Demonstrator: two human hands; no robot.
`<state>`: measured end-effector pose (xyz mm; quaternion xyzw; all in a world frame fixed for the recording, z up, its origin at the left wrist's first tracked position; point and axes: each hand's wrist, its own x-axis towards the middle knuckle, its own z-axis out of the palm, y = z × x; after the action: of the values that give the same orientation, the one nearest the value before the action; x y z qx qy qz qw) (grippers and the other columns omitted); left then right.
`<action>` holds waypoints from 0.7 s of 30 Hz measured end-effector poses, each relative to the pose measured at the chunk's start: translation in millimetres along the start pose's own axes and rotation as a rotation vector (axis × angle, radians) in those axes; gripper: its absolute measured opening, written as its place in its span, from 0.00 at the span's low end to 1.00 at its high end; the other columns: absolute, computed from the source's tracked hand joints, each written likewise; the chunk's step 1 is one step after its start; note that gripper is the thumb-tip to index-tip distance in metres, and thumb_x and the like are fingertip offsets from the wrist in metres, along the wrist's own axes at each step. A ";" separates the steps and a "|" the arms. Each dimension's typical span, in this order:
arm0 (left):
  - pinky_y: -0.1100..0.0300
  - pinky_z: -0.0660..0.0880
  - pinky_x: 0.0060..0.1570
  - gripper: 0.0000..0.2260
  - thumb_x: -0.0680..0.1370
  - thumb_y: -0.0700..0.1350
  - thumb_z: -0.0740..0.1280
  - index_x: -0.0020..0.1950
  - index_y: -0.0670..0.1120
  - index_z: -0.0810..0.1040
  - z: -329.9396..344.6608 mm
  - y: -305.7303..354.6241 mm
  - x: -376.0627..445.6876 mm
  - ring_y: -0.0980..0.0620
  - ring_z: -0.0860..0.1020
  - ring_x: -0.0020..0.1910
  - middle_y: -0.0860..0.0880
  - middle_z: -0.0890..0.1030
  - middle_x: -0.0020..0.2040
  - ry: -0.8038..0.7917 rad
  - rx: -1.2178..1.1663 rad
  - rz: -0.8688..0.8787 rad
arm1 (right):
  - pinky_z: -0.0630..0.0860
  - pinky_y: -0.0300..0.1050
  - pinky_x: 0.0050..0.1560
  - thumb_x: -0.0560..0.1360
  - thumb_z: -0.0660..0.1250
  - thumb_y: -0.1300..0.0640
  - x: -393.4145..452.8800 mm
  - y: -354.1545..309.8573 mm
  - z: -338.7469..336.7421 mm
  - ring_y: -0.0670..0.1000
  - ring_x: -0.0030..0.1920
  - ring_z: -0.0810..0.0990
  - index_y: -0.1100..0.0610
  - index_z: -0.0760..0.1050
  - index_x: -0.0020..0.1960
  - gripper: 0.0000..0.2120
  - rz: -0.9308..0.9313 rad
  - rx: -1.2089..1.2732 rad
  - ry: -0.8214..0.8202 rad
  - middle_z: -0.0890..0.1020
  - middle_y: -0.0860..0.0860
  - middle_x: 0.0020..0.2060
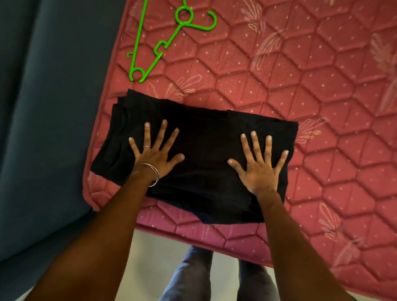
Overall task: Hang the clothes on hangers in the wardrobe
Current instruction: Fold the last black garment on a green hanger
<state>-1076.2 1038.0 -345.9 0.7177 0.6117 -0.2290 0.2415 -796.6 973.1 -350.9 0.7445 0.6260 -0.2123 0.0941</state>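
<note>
A bright green plastic hanger (pixel 162 38) lies flat on the pink quilted mattress (pixel 331 106) at about 11 o'clock, and its top part is cut off by the top edge of the view, so its whole shape cannot be seen. Its hook curls toward 3 o'clock. Just below it, near the corner of the mattress at about 9 o'clock, sits a folded black cloth garment (pixel 205 132). It is so dark that its folds are hard to make out, and what kind of clothing it is cannot be told. The left hand (pixel 156 154) lies flat on the garment's left part with fingers spread wide, and thin silver bangles (pixel 150 174) ring the wrist. The right hand (pixel 258 167) lies flat on the right part, fingers spread too. The garment's left edge reaches close to the mattress edge. Beyond that edge hangs a dark blue curtain (pixel 36 97). From 12 to 4 o'clock the mattress is bare and wide. At 6 o'clock the person's legs in grey trousers (pixel 187 281) stand on a pale floor (pixel 147 252), partly hidden by the arms.
</note>
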 end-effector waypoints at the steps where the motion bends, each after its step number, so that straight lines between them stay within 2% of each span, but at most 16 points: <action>1: 0.28 0.38 0.65 0.33 0.74 0.72 0.47 0.71 0.68 0.31 -4.7 -2.9 -0.2 0.44 0.28 0.72 0.62 0.24 0.71 -0.028 -0.019 0.031 | 0.31 0.68 0.67 0.75 0.50 0.29 -0.5 -1.1 -3.7 0.51 0.77 0.39 0.40 0.43 0.77 0.36 -0.005 0.063 0.021 0.46 0.39 0.77; 2: 0.29 0.43 0.66 0.33 0.74 0.71 0.51 0.72 0.68 0.34 -11.2 -7.0 -2.0 0.44 0.32 0.74 0.63 0.27 0.72 -0.014 -0.022 0.069 | 0.37 0.69 0.69 0.76 0.55 0.33 -3.1 0.4 -8.1 0.52 0.78 0.46 0.43 0.49 0.78 0.35 0.004 0.159 0.092 0.52 0.42 0.77; 3: 0.32 0.50 0.66 0.33 0.75 0.67 0.57 0.73 0.69 0.40 -20.9 -11.3 -5.4 0.44 0.41 0.76 0.63 0.34 0.75 0.056 -0.029 0.098 | 0.48 0.68 0.70 0.76 0.60 0.38 -6.9 2.4 -16.2 0.54 0.76 0.55 0.48 0.56 0.77 0.33 0.054 0.264 0.217 0.60 0.48 0.76; 4: 0.37 0.57 0.63 0.31 0.75 0.63 0.62 0.74 0.67 0.50 -28.3 -16.4 -9.1 0.43 0.53 0.74 0.61 0.44 0.77 0.184 -0.055 0.094 | 0.58 0.64 0.67 0.75 0.63 0.42 -11.4 6.7 -24.2 0.57 0.72 0.63 0.53 0.62 0.74 0.31 0.161 0.371 0.350 0.67 0.54 0.71; 5: 0.41 0.61 0.59 0.30 0.75 0.59 0.66 0.74 0.63 0.58 -33.3 -22.5 -12.3 0.42 0.61 0.70 0.56 0.55 0.77 0.359 -0.101 0.016 | 0.63 0.60 0.62 0.75 0.66 0.45 -14.6 12.9 -28.3 0.60 0.67 0.67 0.56 0.65 0.72 0.29 0.303 0.470 0.450 0.71 0.59 0.66; 6: 0.43 0.62 0.58 0.30 0.74 0.58 0.68 0.73 0.59 0.62 -36.1 -29.9 -14.5 0.40 0.64 0.66 0.50 0.62 0.74 0.502 -0.170 -0.141 | 0.64 0.58 0.59 0.74 0.69 0.46 -18.4 19.6 -28.8 0.63 0.64 0.69 0.59 0.67 0.70 0.30 0.446 0.551 0.484 0.72 0.62 0.63; 7: 0.42 0.63 0.59 0.34 0.72 0.61 0.69 0.74 0.55 0.61 -38.3 -39.0 -14.1 0.38 0.64 0.66 0.45 0.63 0.73 0.582 -0.259 -0.320 | 0.64 0.58 0.58 0.73 0.70 0.44 -21.5 25.6 -27.0 0.64 0.62 0.70 0.62 0.67 0.68 0.32 0.545 0.621 0.456 0.73 0.64 0.60; 8: 0.40 0.62 0.62 0.41 0.69 0.66 0.68 0.76 0.53 0.56 -40.2 -46.6 -13.1 0.36 0.63 0.68 0.40 0.62 0.73 0.562 -0.343 -0.471 | 0.66 0.58 0.58 0.71 0.71 0.41 -24.7 29.9 -24.6 0.64 0.60 0.73 0.63 0.67 0.66 0.34 0.569 0.708 0.403 0.75 0.64 0.59; 9: 0.38 0.61 0.64 0.48 0.66 0.69 0.68 0.78 0.52 0.49 -39.5 -51.7 -9.2 0.34 0.62 0.69 0.36 0.60 0.73 0.467 -0.401 -0.547 | 0.70 0.57 0.57 0.70 0.71 0.39 -26.5 35.1 -18.5 0.63 0.58 0.76 0.63 0.69 0.64 0.34 0.559 0.804 0.343 0.77 0.62 0.57; 10: 0.37 0.61 0.65 0.53 0.63 0.71 0.68 0.78 0.51 0.44 -40.2 -53.8 -6.4 0.32 0.62 0.69 0.33 0.61 0.72 0.367 -0.424 -0.567 | 0.73 0.56 0.56 0.69 0.72 0.39 -26.8 39.5 -12.1 0.61 0.55 0.78 0.62 0.71 0.61 0.32 0.565 0.884 0.280 0.80 0.60 0.55; 12: 0.38 0.64 0.64 0.57 0.61 0.71 0.71 0.78 0.50 0.43 -42.3 -55.4 -2.5 0.31 0.66 0.66 0.32 0.64 0.69 0.268 -0.450 -0.572 | 0.76 0.55 0.54 0.66 0.74 0.38 -23.8 43.2 -6.9 0.58 0.52 0.81 0.60 0.74 0.56 0.31 0.637 0.984 0.215 0.82 0.56 0.51; 13: 0.40 0.67 0.63 0.57 0.60 0.69 0.73 0.78 0.49 0.47 -45.1 -56.0 -1.2 0.32 0.69 0.65 0.33 0.67 0.68 0.262 -0.503 -0.578 | 0.77 0.56 0.54 0.62 0.74 0.35 -19.9 46.8 -3.4 0.56 0.50 0.82 0.59 0.76 0.54 0.32 0.680 1.037 0.199 0.83 0.54 0.49; 15: 0.46 0.72 0.60 0.52 0.55 0.67 0.77 0.72 0.44 0.64 -53.9 -55.4 -1.5 0.37 0.75 0.61 0.39 0.75 0.63 0.253 -0.660 -0.591 | 0.79 0.58 0.53 0.59 0.74 0.34 -15.2 52.7 2.5 0.54 0.48 0.82 0.58 0.78 0.51 0.32 0.706 1.128 0.169 0.84 0.52 0.46; 17: 0.48 0.76 0.56 0.42 0.54 0.65 0.78 0.60 0.42 0.76 -60.3 -51.5 -6.1 0.40 0.78 0.55 0.43 0.80 0.56 0.221 -0.730 -0.634 | 0.79 0.58 0.54 0.65 0.75 0.42 -13.8 53.1 0.2 0.52 0.47 0.82 0.58 0.78 0.52 0.24 0.668 1.203 0.162 0.84 0.51 0.47; 19: 0.47 0.78 0.53 0.37 0.52 0.66 0.78 0.52 0.45 0.80 -64.0 -47.1 -11.8 0.42 0.80 0.49 0.47 0.83 0.50 0.237 -0.818 -0.683 | 0.79 0.57 0.54 0.72 0.73 0.52 -15.3 53.2 -8.4 0.50 0.46 0.81 0.56 0.78 0.50 0.11 0.603 1.288 0.202 0.83 0.51 0.46; 21: 0.49 0.79 0.51 0.32 0.51 0.64 0.79 0.48 0.47 0.82 -67.4 -34.3 -21.3 0.47 0.82 0.45 0.51 0.84 0.46 0.276 -0.973 -0.660 | 0.79 0.53 0.52 0.73 0.72 0.58 -19.8 59.9 -22.4 0.48 0.43 0.80 0.54 0.77 0.45 0.04 0.566 1.351 0.280 0.83 0.48 0.42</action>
<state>-1110.9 1068.6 -282.4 0.3202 0.8624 0.1095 0.3764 -736.4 952.6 -329.8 0.7930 0.1496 -0.4217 -0.4134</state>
